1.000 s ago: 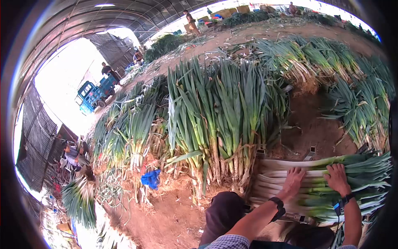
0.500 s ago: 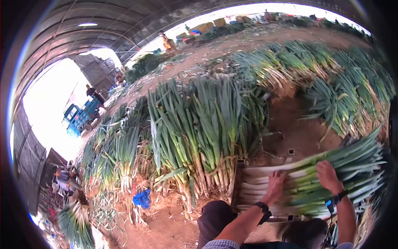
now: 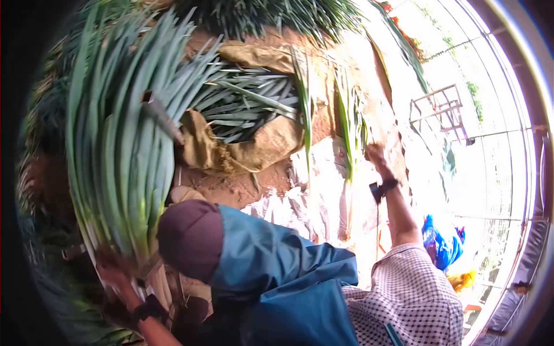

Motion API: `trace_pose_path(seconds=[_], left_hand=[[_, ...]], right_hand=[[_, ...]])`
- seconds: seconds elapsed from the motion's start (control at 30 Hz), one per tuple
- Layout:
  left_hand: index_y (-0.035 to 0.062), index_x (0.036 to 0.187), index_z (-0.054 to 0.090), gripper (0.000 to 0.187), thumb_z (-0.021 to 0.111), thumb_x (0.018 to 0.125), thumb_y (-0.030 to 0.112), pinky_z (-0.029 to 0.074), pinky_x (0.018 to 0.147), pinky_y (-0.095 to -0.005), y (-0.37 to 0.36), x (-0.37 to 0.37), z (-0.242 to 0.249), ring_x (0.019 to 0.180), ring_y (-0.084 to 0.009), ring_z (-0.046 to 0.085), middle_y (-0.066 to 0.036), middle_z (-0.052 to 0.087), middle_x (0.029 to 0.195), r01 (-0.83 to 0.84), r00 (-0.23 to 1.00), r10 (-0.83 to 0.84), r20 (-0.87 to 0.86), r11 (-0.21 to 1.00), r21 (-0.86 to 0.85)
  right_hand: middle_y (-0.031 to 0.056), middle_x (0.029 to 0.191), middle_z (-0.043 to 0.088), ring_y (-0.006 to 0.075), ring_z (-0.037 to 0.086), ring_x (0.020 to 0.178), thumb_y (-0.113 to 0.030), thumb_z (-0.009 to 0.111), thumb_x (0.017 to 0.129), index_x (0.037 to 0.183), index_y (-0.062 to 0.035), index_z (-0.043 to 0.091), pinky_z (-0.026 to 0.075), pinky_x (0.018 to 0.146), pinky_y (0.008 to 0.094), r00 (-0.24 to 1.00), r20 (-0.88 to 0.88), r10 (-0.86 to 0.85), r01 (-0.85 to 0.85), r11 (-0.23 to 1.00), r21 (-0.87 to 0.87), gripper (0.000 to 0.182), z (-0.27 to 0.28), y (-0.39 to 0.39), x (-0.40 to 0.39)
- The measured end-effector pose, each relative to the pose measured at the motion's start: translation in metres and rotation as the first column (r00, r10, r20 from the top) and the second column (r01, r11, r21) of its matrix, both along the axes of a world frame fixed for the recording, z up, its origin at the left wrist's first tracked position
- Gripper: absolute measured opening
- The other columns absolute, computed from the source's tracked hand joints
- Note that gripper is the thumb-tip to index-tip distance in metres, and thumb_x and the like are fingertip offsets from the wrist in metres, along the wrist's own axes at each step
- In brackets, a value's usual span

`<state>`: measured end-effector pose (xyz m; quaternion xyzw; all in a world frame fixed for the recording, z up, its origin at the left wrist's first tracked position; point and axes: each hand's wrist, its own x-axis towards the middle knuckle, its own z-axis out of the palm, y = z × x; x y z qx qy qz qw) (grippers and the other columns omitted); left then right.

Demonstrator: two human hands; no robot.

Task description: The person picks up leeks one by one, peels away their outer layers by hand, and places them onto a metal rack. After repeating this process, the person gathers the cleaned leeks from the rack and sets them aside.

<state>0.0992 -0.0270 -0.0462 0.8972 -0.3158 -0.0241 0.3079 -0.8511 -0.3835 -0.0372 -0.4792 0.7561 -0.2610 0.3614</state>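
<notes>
My left hand (image 3: 117,277) is at the lower left, on the pale stems of a big bunch of leeks (image 3: 124,173) whose green leaves point up in the view. Its fingers are blurred among the stems, so their grip is unclear. My right hand (image 3: 385,155) is stretched out at the right, over bright ground near a few loose leeks (image 3: 348,127). Glare and blur hide what its fingers do or hold. Another single leek (image 3: 304,92) lies farther left, beside an open sack of green leaves (image 3: 248,106).
A metal post (image 3: 161,118) sticks up through the leek bunch. My covered knee (image 3: 190,239) is beside the bunch. More leeks (image 3: 277,14) lie at the top. A metal frame (image 3: 441,112) stands at the right, and a blue bag (image 3: 443,242) lies lower down.
The view has swung far to the right. My right hand has left the leek bunch and reaches out to the side. My left hand is still at the pale stems.
</notes>
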Motion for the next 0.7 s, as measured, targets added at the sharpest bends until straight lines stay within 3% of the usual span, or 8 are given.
trace_pose_path(seconds=[0.03,0.13,0.2,0.23,0.33,0.53,0.63,0.7], left_hand=[[-0.0069,0.137,0.048,0.042,0.049,0.101,0.015,0.044,0.108,-0.0387,-0.005,-0.003,0.001,0.123,-0.0292,0.058,-0.02,0.06,0.132,0.026,0.989,-0.042,-0.141,0.993,-0.114],[-0.0045,0.136,0.05,0.041,0.051,0.1,0.014,0.045,0.108,-0.038,0.005,0.01,-0.002,0.123,-0.0292,0.058,-0.018,0.06,0.132,0.146,0.945,-0.219,-0.243,0.946,-0.288],[-0.0029,0.135,0.051,0.041,0.053,0.099,0.016,0.045,0.108,-0.0377,0.012,0.017,-0.002,0.123,-0.0308,0.058,-0.017,0.06,0.133,0.351,0.936,-0.346,0.061,0.923,-0.16],[-0.0006,0.135,0.052,0.044,0.055,0.097,0.022,0.045,0.106,-0.038,0.003,0.009,0.013,0.122,-0.0316,0.058,-0.017,0.059,0.132,0.391,0.863,-0.42,0.28,0.907,0.156],[0.0032,0.135,0.053,0.05,0.059,0.093,0.03,0.047,0.101,-0.0396,0.01,0.029,0.025,0.119,-0.0337,0.058,-0.017,0.059,0.129,0.426,0.45,-0.693,0.562,0.72,0.547],[0.0036,0.132,0.055,0.045,0.057,0.093,0.025,0.046,0.1,-0.0417,0.016,0.021,0.027,0.117,-0.0344,0.058,-0.017,0.06,0.125,0.291,0.818,-0.427,0.385,0.886,0.362],[0.0038,0.13,0.056,0.043,0.057,0.092,0.023,0.046,0.1,-0.0427,0.013,0.013,0.021,0.116,-0.0348,0.058,-0.017,0.06,0.124,0.248,0.871,-0.355,0.34,0.915,0.319],[0.0039,0.13,0.057,0.041,0.056,0.092,0.022,0.045,0.099,-0.0434,0.01,0.011,0.015,0.115,-0.0351,0.058,-0.018,0.061,0.123,0.23,0.89,-0.321,0.324,0.929,0.29]], right_hand=[[0.0027,0.065,0.057,0.0141,0.056,0.056,-0.022,0.061,0.093,0.075,-0.0066,0.056,0.048,0.049,0.0302,0.955,0.064,-0.289,0.28,0.953,0.118,0.024,0.014,0.046,0.016],[0.0098,0.08,0.068,0.0182,0.066,0.063,-0.023,0.061,0.094,0.103,0.0016,0.066,0.057,0.056,0.0322,0.945,0.015,-0.327,0.302,0.889,0.344,0.027,-0.019,0.143,0.02],[0.0084,0.08,0.068,0.0177,0.066,0.062,-0.025,0.066,0.093,0.103,0.0006,0.068,0.057,0.055,0.0313,0.948,0.112,-0.298,0.217,0.862,0.458,0.028,-0.065,0.168,0.04],[0.0078,0.079,0.068,0.0174,0.065,0.061,-0.026,0.069,0.092,0.103,0.0011,0.07,0.056,0.054,0.0313,0.944,0.157,-0.29,0.189,0.865,0.465,0.03,-0.086,0.169,0.06],[0.0072,0.08,0.069,0.0151,0.062,0.063,-0.029,0.075,0.086,0.1,0.0023,0.07,0.049,0.055,0.0297,0.972,0.226,-0.068,-0.023,0.925,0.38,0.035,-0.136,0.146,0.104],[0.0185,0.082,0.07,0.0302,0.068,0.079,-0.035,0.078,0.073,0.089,0.003,0.067,0.053,0.074,0.0433,0.916,-0.311,0.254,-0.119,0.911,0.394,0.043,-0.199,0.079,0.162],[0.004,0.07,0.064,0.0164,0.062,0.067,-0.021,0.072,0.084,0.082,-0.0014,0.069,0.05,0.062,0.0338,0.982,0.189,0.017,-0.073,0.952,0.297,0.02,-0.168,0.081,0.159],[0.0074,0.086,0.066,0.0192,0.065,0.076,-0.016,0.067,0.093,0.099,0.0026,0.065,0.055,0.072,0.034,0.748,0.643,-0.164,-0.003,0.968,0.251,0.02,-0.129,0.081,0.163]])
